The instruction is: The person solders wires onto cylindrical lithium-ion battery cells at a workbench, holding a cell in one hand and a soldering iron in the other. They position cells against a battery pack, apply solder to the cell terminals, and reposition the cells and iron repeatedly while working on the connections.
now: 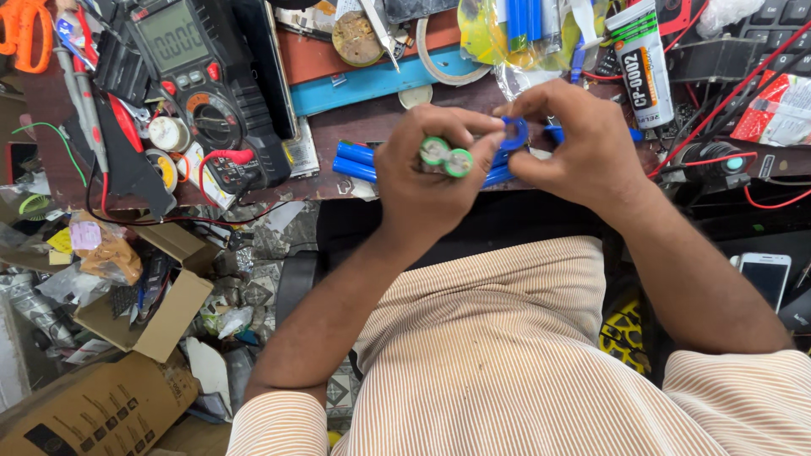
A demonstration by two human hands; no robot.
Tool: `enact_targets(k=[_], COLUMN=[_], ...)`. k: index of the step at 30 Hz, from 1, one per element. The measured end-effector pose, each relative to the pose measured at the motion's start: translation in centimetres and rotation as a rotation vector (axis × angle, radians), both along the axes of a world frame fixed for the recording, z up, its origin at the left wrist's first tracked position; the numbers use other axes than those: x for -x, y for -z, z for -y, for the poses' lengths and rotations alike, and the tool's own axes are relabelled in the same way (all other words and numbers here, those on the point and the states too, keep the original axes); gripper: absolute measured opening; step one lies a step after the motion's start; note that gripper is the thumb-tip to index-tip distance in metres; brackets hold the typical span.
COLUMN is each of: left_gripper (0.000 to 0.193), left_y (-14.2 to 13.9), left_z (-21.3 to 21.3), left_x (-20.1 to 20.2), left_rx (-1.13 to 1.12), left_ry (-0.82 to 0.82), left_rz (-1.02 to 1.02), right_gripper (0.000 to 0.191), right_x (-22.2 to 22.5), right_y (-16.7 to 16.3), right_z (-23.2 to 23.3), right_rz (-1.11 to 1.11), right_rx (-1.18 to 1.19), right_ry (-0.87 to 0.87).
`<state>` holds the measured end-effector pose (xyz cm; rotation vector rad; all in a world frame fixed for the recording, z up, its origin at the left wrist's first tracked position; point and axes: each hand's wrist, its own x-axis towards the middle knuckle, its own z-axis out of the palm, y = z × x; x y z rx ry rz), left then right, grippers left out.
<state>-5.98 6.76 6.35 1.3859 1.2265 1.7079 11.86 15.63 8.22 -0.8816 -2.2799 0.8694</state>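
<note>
Head cam, looking down over a cluttered workbench point(355, 127). Left hand point(422, 181) is closed around two cylindrical battery cells point(448, 157) held side by side, green-ringed ends facing up toward the camera, just above the bench's near edge. Right hand point(583, 148) sits right against it, thumb and forefinger pinched on a small blue ring point(514, 133), which is held at the top of the cells, touching or nearly touching the left fingertips; can't tell if it's seated on a cell. More blue cells point(355, 160) lie flat on the bench just behind the left hand, partly hidden by both hands. Digital multimeter point(190, 63) with red probe lead is at far left of the bench, well apart from the hands. White adhesive tube point(644, 63) lies behind the right hand, near red wires. Orange-handled scissors point(25, 29) in the top-left corner. Open cardboard box point(160, 304) with scraps on the floor at lower left. White phone point(765, 279) at lower right, beside the right forearm. Striped shirt fills the bottom.
</note>
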Motion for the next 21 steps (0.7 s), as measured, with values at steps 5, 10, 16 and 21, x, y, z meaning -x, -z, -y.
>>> enact_targets(k=[5, 10, 16, 21], left_gripper=[0.028, 0.028, 0.019, 0.018], left_y=[1.1, 1.2, 0.7, 1.2], left_z=[-0.3, -1.4, -2.6, -2.1], left_x=[-1.6, -1.2, 2.2, 2.0], left_rx=[0.147, -0.009, -0.407, -0.366], left_ry=[0.088, -0.042, -0.025, -0.026], left_rz=[0.463, 0.132, -0.707, -0.742], right_gripper=[0.032, 0.032, 0.032, 0.042], right_x=[0.6, 1.0, 1.5, 1.2], right_y=[1.1, 1.5, 2.0, 2.7], right_z=[-1.0, -1.8, -3.0, -3.5], right_rz=[0.075, 0.164, 0.241, 0.272], right_rx=[-0.023, -0.137, -0.146, -0.111], right_ry=[-0.051, -0.030, -0.016, -0.051])
